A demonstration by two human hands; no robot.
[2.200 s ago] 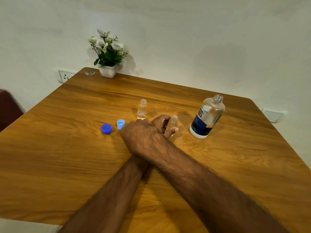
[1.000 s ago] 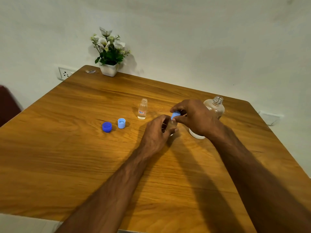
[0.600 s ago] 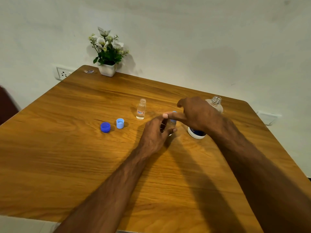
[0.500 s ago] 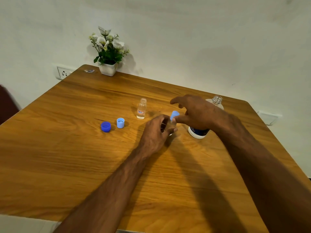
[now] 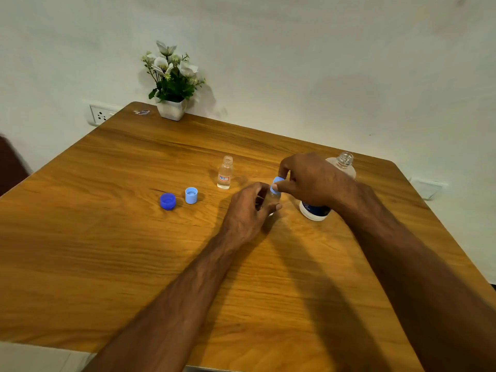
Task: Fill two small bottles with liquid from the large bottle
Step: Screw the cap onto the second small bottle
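Wooden table (image 5: pixel 107 251) against white wall. My left hand (image 5: pixel 248 210) grips small bottle (image 5: pixel 271 200) upright, steadying it. Right hand (image 5: pixel 308 181) pinches light-blue cap (image 5: pixel 277 182) atop its neck. Second small bottle (image 5: pixel 225 173) stands uncapped nearby; large bottle (image 5: pixel 343 163) open behind right hand.

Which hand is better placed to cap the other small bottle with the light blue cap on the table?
The right hand, probably: it already pinches a cap, while the left hand holds the small bottle. The loose light blue cap, though, lies left of both hands.
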